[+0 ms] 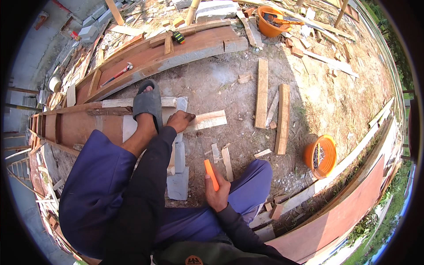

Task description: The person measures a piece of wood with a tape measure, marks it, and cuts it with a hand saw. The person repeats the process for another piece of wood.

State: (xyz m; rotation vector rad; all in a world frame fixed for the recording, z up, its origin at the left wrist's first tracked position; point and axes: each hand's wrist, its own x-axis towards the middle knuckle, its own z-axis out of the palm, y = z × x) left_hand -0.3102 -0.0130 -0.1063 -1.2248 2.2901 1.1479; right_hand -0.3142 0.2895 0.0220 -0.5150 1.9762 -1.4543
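A dark shirt (225, 256) faces bare, wood-littered earth (229, 95) beside a long wooden trough (145, 59), where the left hand (179, 121) touches a short board (211, 119) near grey blocks (178, 183), grip unclear, while the right hand (217, 194) clasps an orange object (211, 173) near the trousers (251, 181).

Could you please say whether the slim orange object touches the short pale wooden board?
Apart: the head view shows littered ground between the slim orange object and the short wooden board.
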